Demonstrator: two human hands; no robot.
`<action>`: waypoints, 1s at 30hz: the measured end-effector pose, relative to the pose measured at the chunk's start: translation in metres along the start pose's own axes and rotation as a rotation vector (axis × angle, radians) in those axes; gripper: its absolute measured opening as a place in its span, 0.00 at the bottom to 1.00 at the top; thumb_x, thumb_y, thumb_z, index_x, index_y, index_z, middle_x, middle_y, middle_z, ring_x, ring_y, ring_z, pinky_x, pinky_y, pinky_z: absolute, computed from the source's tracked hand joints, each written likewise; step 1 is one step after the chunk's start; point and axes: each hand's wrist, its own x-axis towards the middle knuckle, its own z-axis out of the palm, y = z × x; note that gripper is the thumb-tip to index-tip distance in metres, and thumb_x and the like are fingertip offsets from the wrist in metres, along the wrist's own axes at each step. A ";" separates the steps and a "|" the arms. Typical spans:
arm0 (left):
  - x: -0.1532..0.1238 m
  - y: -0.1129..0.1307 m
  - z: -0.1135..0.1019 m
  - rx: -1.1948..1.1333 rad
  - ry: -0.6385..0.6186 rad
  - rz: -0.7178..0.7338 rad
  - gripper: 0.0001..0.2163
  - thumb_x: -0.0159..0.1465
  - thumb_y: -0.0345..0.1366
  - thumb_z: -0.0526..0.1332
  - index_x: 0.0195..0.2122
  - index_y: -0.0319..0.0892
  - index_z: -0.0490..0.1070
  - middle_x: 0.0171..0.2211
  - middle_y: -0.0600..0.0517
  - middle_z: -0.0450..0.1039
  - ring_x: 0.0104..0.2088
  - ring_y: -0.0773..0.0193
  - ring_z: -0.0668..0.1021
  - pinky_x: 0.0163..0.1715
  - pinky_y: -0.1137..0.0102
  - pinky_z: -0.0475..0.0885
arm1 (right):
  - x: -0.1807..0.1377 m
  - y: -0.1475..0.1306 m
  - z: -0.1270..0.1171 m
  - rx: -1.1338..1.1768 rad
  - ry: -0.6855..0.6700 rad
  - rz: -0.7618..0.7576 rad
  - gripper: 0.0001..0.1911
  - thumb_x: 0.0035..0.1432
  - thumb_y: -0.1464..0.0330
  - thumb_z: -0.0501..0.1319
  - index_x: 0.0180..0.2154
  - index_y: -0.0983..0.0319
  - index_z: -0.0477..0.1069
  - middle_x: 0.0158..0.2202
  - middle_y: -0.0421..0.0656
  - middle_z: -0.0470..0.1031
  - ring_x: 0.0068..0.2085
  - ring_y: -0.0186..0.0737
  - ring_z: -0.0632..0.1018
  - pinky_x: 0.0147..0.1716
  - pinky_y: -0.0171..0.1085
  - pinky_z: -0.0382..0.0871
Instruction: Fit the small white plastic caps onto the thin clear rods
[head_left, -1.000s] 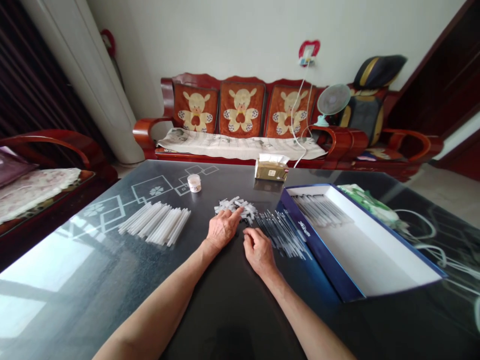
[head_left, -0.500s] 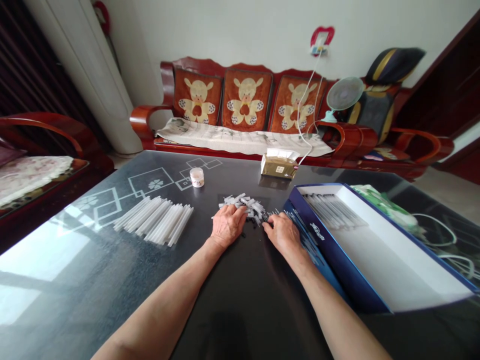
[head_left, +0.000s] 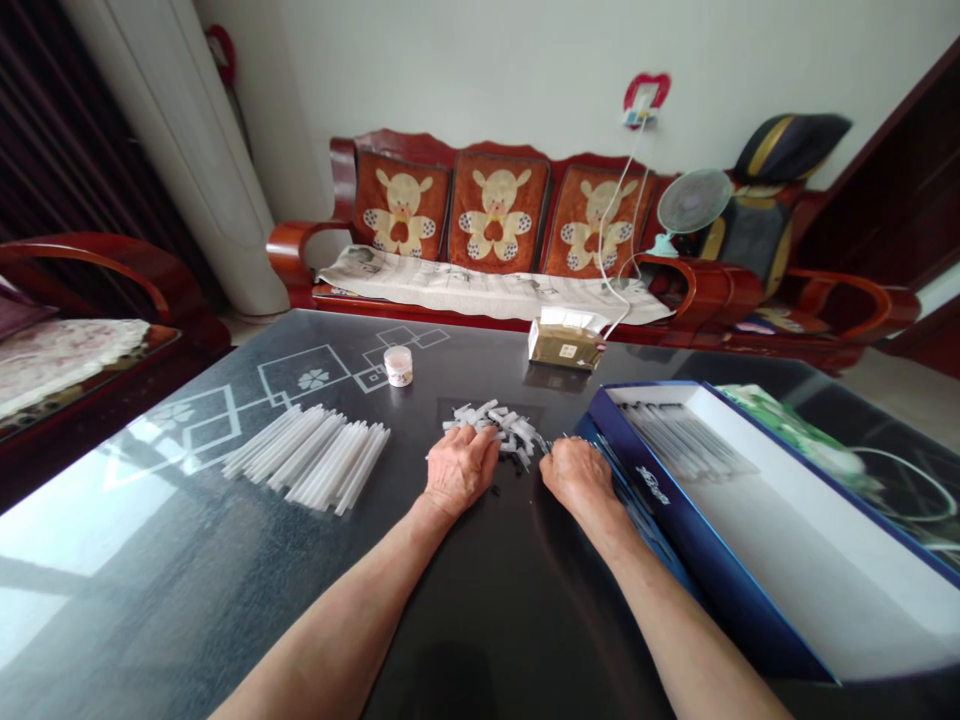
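My left hand [head_left: 461, 468] rests at the near edge of a heap of small whitish, cap-like pieces [head_left: 510, 425], fingers curled down. A tiny tip pokes out beside it, but what the fingers hold is hidden. To its right, my right hand [head_left: 577, 474] is closed over the ends of thin blue and dark rods [head_left: 637, 520] lying along the box; its fingertips are hidden too. Left of both hands, several translucent white tubes [head_left: 311, 455] lie side by side. A blue box [head_left: 724, 560] with a white inside holds a row of slim, pen-like sticks with dark ends [head_left: 686, 440].
Beyond the heap stand a small white jar [head_left: 398, 366] and a tissue pack [head_left: 566, 345] on the dark glossy table [head_left: 465, 600]. Green-and-white plastic packaging [head_left: 795, 425] and a white cable [head_left: 911, 487] lie past the box. A wooden sofa [head_left: 300, 245] is behind the table.
The view has tilted up slightly, so everything sits lower. My right hand has curled tighter and shifted slightly right of the heap; my left hand stays at the heap's edge.
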 end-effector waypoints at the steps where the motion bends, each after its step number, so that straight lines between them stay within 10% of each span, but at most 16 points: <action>1: 0.000 0.000 0.000 0.000 0.009 0.003 0.11 0.67 0.41 0.56 0.45 0.46 0.75 0.28 0.51 0.72 0.31 0.63 0.73 0.31 0.71 0.66 | 0.001 0.003 -0.001 0.014 0.014 0.007 0.16 0.58 0.69 0.53 0.35 0.67 0.79 0.39 0.57 0.79 0.40 0.51 0.80 0.36 0.40 0.69; 5: 0.000 0.000 0.001 0.011 0.035 0.018 0.13 0.68 0.40 0.55 0.51 0.47 0.72 0.27 0.52 0.71 0.30 0.64 0.73 0.30 0.72 0.65 | 0.009 0.016 -0.007 0.240 0.085 0.022 0.12 0.57 0.67 0.55 0.34 0.64 0.76 0.31 0.52 0.79 0.36 0.49 0.80 0.36 0.41 0.68; 14: 0.002 -0.001 -0.002 -0.092 0.081 0.043 0.13 0.69 0.33 0.50 0.50 0.41 0.69 0.31 0.50 0.72 0.32 0.64 0.74 0.35 0.71 0.68 | 0.014 -0.015 0.011 1.979 0.050 -0.077 0.19 0.45 0.62 0.69 0.41 0.58 0.73 0.35 0.40 0.77 0.33 0.34 0.76 0.29 0.32 0.69; 30: 0.002 0.002 -0.003 -0.091 0.036 0.024 0.11 0.69 0.38 0.54 0.46 0.43 0.72 0.29 0.51 0.72 0.31 0.63 0.74 0.32 0.71 0.68 | 0.010 -0.028 0.036 1.993 -0.011 -0.137 0.19 0.54 0.52 0.62 0.31 0.63 0.73 0.20 0.38 0.71 0.21 0.31 0.70 0.21 0.31 0.63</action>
